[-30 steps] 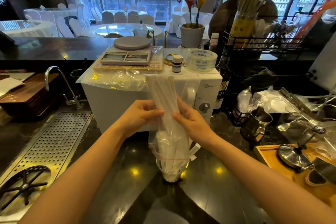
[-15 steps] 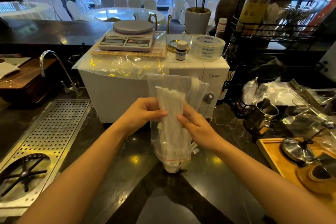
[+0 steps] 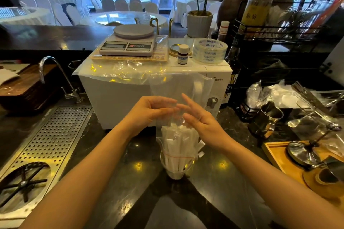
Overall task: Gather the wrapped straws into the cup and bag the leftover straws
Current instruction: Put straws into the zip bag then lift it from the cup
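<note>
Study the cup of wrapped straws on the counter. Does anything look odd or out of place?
The clear bag sits mouth-down over the straws, its red seal strip at the cup rim. Odd for bagging.

A clear plastic bag [image 3: 181, 87] is seen drawn mouth-down over a bundle of wrapped straws [image 3: 178, 139], which is stood upright in a glass cup [image 3: 175, 170] on the dark tabletop [image 3: 130, 173]. The left hand [image 3: 149, 111] is curved against the bag above the straw tips; whether the film is pinched cannot be told. The right hand [image 3: 204, 126] is laid against the bag's other side, fingers [image 3: 188, 99] straight.
</note>
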